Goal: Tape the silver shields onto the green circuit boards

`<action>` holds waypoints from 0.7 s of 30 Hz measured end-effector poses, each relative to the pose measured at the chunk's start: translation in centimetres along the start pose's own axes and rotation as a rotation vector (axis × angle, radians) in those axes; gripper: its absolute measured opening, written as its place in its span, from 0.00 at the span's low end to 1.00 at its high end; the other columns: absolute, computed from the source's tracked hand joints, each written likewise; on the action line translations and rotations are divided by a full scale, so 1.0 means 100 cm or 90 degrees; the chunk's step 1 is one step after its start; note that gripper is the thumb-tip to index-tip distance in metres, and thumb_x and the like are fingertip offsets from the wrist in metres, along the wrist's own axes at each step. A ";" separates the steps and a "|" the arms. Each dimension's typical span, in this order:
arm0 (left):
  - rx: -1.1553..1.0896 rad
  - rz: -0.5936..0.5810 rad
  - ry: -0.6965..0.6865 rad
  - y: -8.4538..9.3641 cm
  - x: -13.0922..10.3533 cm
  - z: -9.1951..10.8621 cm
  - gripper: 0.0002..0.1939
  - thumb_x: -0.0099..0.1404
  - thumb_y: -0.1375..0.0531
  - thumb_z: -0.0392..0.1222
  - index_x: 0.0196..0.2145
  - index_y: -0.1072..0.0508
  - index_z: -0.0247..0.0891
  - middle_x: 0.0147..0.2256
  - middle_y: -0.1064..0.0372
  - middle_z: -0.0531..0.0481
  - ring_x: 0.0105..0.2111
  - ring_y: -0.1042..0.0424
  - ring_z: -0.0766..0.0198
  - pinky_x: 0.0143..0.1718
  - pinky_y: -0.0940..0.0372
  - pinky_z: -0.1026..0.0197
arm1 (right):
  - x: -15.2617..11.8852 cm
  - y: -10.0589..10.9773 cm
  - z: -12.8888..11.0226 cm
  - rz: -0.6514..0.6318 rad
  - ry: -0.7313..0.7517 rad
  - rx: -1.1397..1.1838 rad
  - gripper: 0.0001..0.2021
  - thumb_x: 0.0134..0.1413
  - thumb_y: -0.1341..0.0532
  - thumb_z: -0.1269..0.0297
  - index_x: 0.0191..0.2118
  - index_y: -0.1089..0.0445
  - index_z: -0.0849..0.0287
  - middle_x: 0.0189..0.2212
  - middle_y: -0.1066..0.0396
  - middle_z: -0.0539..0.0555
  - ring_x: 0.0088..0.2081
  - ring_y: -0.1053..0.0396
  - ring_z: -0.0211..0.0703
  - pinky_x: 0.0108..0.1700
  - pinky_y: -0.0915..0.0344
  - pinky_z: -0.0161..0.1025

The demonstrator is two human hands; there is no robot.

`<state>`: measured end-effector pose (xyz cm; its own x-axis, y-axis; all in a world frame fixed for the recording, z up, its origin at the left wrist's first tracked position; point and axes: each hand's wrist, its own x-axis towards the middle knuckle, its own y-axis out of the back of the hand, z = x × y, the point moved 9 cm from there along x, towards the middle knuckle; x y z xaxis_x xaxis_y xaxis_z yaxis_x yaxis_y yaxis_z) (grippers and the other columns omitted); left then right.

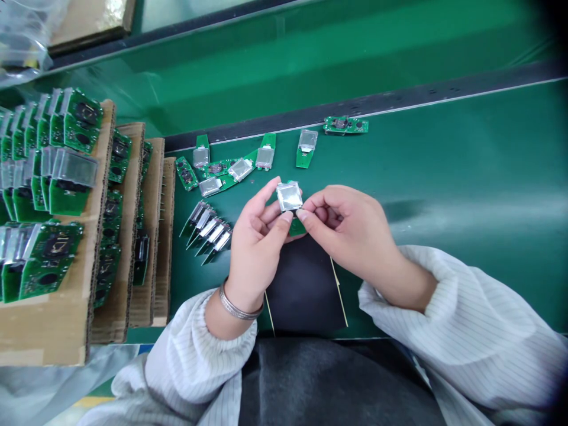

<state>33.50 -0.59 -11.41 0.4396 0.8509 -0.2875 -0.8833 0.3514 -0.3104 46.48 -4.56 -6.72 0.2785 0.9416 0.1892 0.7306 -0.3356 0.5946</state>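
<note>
A green circuit board with a small silvery display (289,196) is held up in front of me, over the table. My left hand (261,236) grips it from the left, thumb on the front near the display's lower edge and fingers behind. From the right, my right hand (350,225) pinches the board just below the display with thumb and forefinger. Whatever lies under the fingertips is hidden. Below the hands lies a black sheet (306,290) with pale yellow edges. Close to my left hand, several display boards (206,231) stand tilted in a row.
More loose boards (241,170) lie scattered behind my hands, one board (346,125) against the dark ledge (266,131). At left, several cardboard sheets (53,331) stacked in tiers carry rows of upright boards (73,177). A plastic bag (26,35) sits at the upper left.
</note>
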 end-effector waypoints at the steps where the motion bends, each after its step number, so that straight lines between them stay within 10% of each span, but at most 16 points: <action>1: 0.001 -0.001 -0.003 0.000 0.000 0.000 0.28 0.66 0.34 0.39 0.63 0.32 0.46 0.55 0.23 0.45 0.60 0.27 0.48 0.53 0.23 0.50 | 0.000 0.000 0.000 0.002 0.000 -0.001 0.05 0.54 0.36 0.71 0.29 0.29 0.55 0.21 0.36 0.46 0.23 0.42 0.37 0.26 0.45 0.37; 21: 0.034 0.010 -0.057 -0.003 -0.004 0.007 0.27 0.67 0.34 0.40 0.62 0.31 0.47 0.56 0.24 0.45 0.64 0.31 0.47 0.57 0.26 0.48 | -0.001 0.001 0.001 0.025 -0.025 0.015 0.07 0.54 0.36 0.71 0.27 0.30 0.56 0.22 0.35 0.47 0.24 0.39 0.38 0.27 0.43 0.38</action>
<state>33.46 -0.79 -10.54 0.4122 0.8867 -0.2095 -0.8981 0.3568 -0.2572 46.55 -4.69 -6.79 0.3307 0.9262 0.1809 0.7334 -0.3729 0.5684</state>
